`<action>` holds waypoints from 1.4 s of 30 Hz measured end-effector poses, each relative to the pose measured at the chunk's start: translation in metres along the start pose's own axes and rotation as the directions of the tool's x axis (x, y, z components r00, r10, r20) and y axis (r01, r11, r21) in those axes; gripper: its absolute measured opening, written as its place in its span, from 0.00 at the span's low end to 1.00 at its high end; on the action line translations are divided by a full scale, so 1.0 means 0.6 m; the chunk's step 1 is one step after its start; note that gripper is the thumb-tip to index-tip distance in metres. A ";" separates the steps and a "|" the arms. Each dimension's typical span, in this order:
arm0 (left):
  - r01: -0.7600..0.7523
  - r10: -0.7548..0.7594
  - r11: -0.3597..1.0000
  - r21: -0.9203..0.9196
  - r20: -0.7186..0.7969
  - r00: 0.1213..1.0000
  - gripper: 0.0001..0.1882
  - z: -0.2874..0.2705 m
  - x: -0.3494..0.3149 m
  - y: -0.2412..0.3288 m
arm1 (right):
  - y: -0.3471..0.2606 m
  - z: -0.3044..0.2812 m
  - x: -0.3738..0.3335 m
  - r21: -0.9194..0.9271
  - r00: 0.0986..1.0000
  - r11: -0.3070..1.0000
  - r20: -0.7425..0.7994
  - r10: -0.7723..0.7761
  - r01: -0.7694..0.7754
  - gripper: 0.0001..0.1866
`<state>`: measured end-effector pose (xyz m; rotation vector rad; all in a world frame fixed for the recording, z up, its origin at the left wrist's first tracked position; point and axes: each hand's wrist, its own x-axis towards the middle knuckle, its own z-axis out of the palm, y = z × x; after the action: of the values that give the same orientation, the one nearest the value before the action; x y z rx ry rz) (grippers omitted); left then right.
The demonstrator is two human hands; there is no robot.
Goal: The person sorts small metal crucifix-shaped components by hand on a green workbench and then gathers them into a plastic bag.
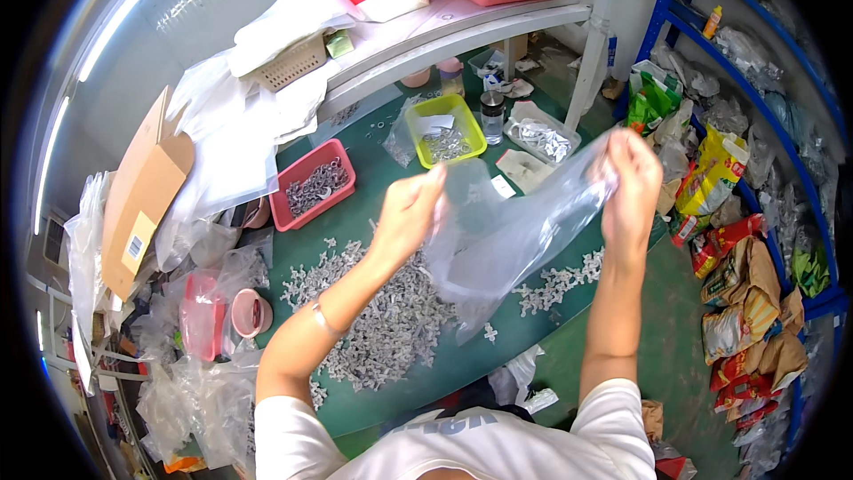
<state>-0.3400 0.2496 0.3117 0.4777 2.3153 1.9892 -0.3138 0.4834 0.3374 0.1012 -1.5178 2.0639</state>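
A clear plastic bag (524, 236) is stretched out in the air between my two hands, above the green table (391, 400). My left hand (409, 213) pinches one edge of it, fingers closed. Higher up and to the right, my right hand (629, 173) grips the other end, slightly blurred. Below my left forearm spreads a big heap of small grey parts (382, 329). A smaller scatter of the same grey parts (562, 286) lies under the bag toward the right. What the bag contains, if anything, I cannot make out.
Behind my hands stand a pink tray of metal parts (313, 187), a yellow-green basket (475, 129), a clear jar (492, 120) and a white tray (542, 133). A raised shelf (462, 28) crosses the back. Blue racking (755, 80) with bags lines the right; a cardboard box (142, 196) stands left.
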 end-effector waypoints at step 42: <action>0.000 0.116 0.960 0.281 -0.399 0.910 0.13 0.022 0.025 -0.396 | 0.258 -0.039 -0.240 -0.958 0.989 0.276 0.037 -0.146 0.076 0.24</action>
<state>-0.3980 0.2371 0.0810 0.1424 2.8866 1.9561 -0.2622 0.4170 0.1419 -0.3235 -2.3733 0.6778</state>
